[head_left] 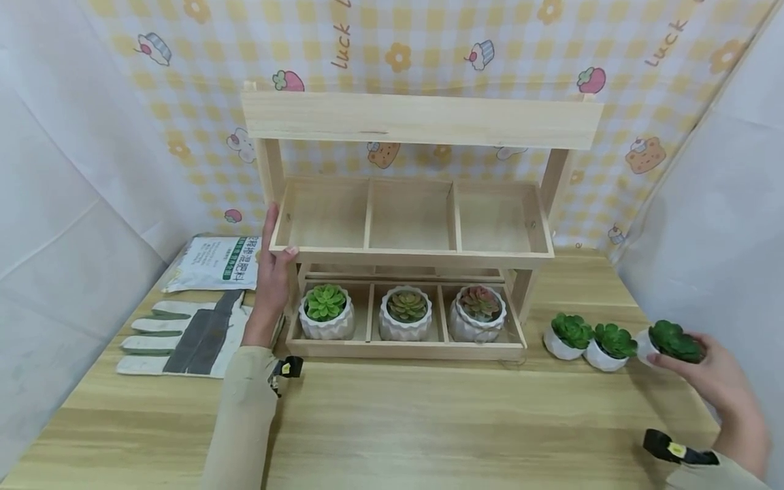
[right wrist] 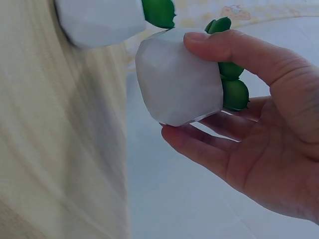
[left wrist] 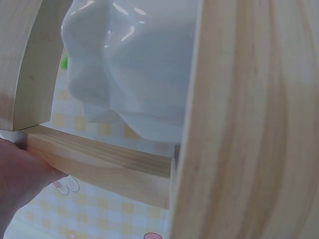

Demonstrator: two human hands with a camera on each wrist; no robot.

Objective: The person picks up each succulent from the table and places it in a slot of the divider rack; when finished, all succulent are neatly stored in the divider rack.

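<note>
A two-tier wooden plant stand [head_left: 412, 256] stands on the table. My left hand [head_left: 273, 279] grips the left end of its upper tray, thumb over the front edge and fingers along the side. The lower tray holds a bright green succulent [head_left: 325, 302], a dull green one [head_left: 407, 306] and a reddish one [head_left: 480, 303], each in a ribbed white pot. At the right, my right hand [head_left: 719, 374] holds a small potted succulent [right wrist: 179, 77] by its white pot, between thumb and fingers. The pot appears raised off the table. Two similar potted succulents [head_left: 567, 335] stand beside it.
A grey-and-white work glove [head_left: 196, 337] lies left of the stand, with a white printed bag [head_left: 214, 264] behind it. A checked cloth [head_left: 416, 54] hangs behind the stand, and white sheeting [head_left: 710, 224] borders the table's sides.
</note>
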